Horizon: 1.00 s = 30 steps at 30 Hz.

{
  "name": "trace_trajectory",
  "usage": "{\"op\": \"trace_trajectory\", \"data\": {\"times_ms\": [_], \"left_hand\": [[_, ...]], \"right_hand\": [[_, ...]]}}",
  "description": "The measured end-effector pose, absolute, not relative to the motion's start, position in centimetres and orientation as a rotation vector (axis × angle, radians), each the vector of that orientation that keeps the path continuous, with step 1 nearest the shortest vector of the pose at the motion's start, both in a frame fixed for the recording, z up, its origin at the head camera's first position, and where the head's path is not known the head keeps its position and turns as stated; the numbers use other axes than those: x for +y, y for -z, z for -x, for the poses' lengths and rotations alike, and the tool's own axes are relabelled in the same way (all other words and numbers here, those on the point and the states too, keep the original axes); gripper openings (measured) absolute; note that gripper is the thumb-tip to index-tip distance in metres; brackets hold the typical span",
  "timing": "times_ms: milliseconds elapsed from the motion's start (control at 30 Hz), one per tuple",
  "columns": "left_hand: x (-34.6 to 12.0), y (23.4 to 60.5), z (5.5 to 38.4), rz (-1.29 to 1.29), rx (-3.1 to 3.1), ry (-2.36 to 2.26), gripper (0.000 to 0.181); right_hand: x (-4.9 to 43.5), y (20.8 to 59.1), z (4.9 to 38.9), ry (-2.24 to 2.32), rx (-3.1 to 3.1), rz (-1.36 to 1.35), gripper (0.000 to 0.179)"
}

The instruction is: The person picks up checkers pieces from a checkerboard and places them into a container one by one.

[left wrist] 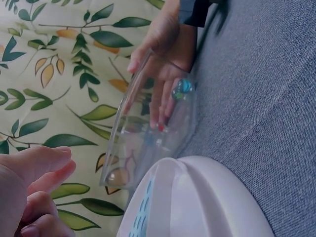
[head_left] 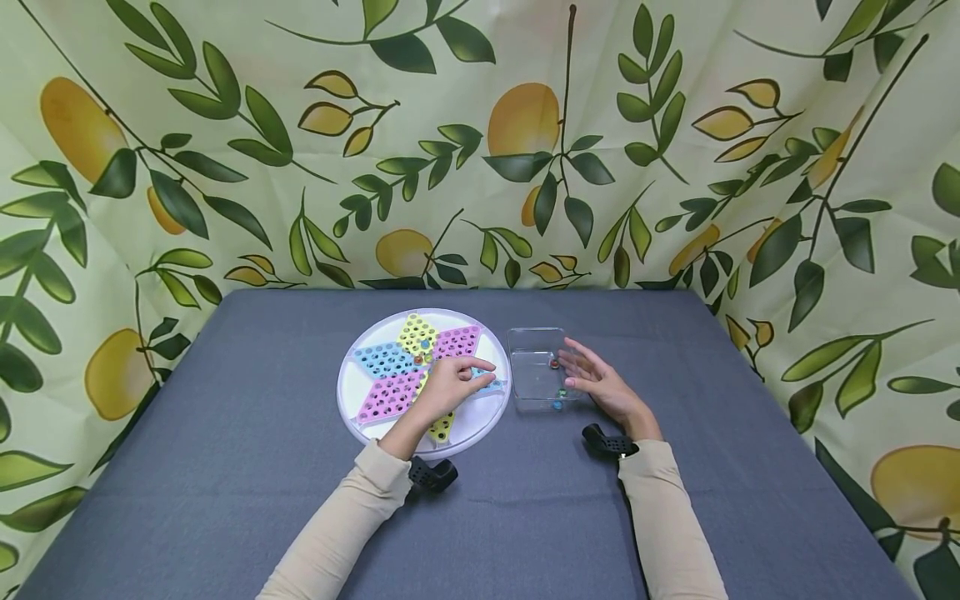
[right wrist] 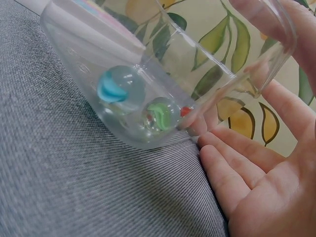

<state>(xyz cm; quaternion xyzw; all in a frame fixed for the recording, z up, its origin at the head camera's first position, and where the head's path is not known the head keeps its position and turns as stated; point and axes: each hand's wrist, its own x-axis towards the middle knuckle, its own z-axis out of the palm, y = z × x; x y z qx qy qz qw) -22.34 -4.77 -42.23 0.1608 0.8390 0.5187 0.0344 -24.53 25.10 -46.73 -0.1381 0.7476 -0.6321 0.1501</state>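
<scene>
Right wrist: tray (right wrist: pixel 81 74) beside fingers (right wrist: pixel 252 150)

Pale cream backdrop (head_left: pixel 442 100) with green leaves (head_left: pixel 222 77) and orange fruit (head_left: pixel 523 117) behind 1 blue-grey cloth-covered table (head_left: pixel 247 417).

Head view: left hand (head_left: pixel 450 387) and wrist hide part of the Chinese checkers board (head_left: pixel 347 392); marbles (head_left: pixel 418 360) near its middle too small to count. Left sleeve (head_left: pixel 341 521) and right sleeve (head_left: pixel 667 508) cut by bottom edge. Left wrist view: left hand runs off left edge, board off bottom. Right wrist view: right hand (right wrist: pixel 276 182) cut by right edge, clear box (right wrist: pixel 128 138) by top; red marble (right wrist: pixel 186 111) only partly visible.
</scene>
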Motion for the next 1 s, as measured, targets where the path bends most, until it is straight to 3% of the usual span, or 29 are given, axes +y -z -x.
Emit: {"op": "trace_trajectory", "data": {"times_ms": [1000], "left_hand": [[-7.1, 41.7, 22.8, -0.328, 2.588, -1.698, 0.024]], "right_hand": [[25.0, 46.9, 24.6, 1.814, 2.169, 0.397, 0.076]]}}
